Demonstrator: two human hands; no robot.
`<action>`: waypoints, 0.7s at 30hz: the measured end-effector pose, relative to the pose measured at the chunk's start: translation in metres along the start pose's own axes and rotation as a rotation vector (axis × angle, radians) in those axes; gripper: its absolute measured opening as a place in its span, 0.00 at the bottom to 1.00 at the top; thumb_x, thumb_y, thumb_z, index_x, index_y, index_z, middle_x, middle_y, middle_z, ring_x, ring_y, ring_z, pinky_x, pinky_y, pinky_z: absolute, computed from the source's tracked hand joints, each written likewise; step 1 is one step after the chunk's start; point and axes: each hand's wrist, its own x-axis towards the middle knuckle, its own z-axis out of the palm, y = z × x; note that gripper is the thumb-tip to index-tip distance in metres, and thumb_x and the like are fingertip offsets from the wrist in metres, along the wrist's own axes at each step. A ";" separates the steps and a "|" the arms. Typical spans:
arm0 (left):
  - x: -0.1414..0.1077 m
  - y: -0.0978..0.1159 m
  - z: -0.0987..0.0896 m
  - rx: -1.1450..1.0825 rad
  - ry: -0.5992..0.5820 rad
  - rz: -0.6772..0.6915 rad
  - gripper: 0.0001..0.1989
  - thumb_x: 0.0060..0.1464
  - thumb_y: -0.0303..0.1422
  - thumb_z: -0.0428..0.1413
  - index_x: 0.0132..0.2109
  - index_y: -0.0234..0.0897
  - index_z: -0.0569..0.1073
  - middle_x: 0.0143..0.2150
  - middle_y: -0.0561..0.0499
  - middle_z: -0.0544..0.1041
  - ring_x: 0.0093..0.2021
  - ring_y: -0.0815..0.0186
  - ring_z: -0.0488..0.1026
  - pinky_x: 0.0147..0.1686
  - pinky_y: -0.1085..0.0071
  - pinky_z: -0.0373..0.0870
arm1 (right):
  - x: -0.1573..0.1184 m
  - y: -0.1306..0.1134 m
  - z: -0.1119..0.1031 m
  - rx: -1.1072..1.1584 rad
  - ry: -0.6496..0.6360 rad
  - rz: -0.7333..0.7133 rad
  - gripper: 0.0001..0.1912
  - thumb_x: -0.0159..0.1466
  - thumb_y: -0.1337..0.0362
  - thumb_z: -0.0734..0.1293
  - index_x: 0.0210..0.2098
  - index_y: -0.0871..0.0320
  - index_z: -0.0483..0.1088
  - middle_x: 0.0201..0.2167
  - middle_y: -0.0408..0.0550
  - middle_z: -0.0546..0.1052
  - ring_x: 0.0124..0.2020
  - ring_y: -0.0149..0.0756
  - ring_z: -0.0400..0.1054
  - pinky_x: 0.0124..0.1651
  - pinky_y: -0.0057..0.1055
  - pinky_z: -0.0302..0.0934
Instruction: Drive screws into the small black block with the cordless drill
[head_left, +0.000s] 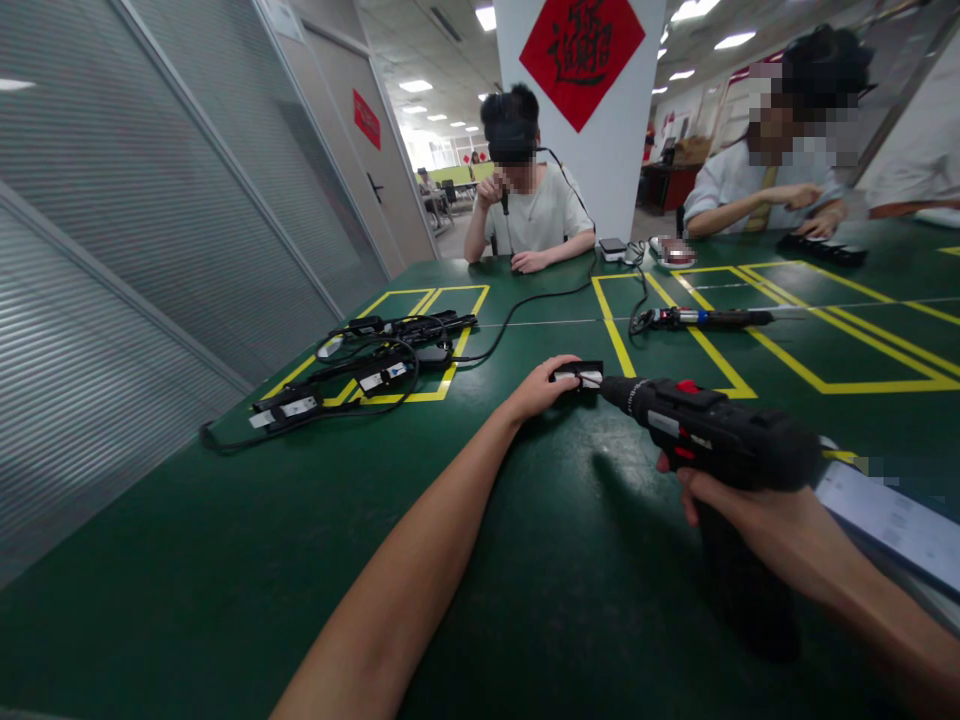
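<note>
My right hand is wrapped round the grip of a black cordless drill with red details, its chuck pointing left. The drill's front end is at the right side of a small black and white part on the green table. My left hand holds that part from the left, fingers over its top. Whether the drill's tip touches the part I cannot tell.
On the green table, black adapters and cables lie at the left. A black pen-shaped tool rests behind the drill, and a phone lies at the right. Two people sit across the table.
</note>
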 end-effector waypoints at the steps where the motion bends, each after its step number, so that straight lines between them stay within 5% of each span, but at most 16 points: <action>1: 0.000 0.000 0.000 -0.001 -0.002 0.006 0.23 0.51 0.36 0.55 0.55 0.37 0.69 0.55 0.48 0.71 0.54 0.60 0.68 0.57 0.64 0.61 | 0.000 0.001 -0.001 -0.001 -0.020 0.003 0.08 0.60 0.58 0.64 0.33 0.53 0.73 0.20 0.41 0.72 0.24 0.36 0.66 0.28 0.33 0.58; 21: 0.002 -0.004 0.001 -0.005 0.002 0.030 0.22 0.51 0.35 0.54 0.54 0.37 0.69 0.54 0.48 0.72 0.54 0.60 0.68 0.57 0.64 0.62 | 0.003 0.012 -0.002 -0.050 -0.043 0.004 0.12 0.62 0.54 0.62 0.36 0.54 0.72 0.23 0.42 0.73 0.25 0.34 0.66 0.28 0.32 0.58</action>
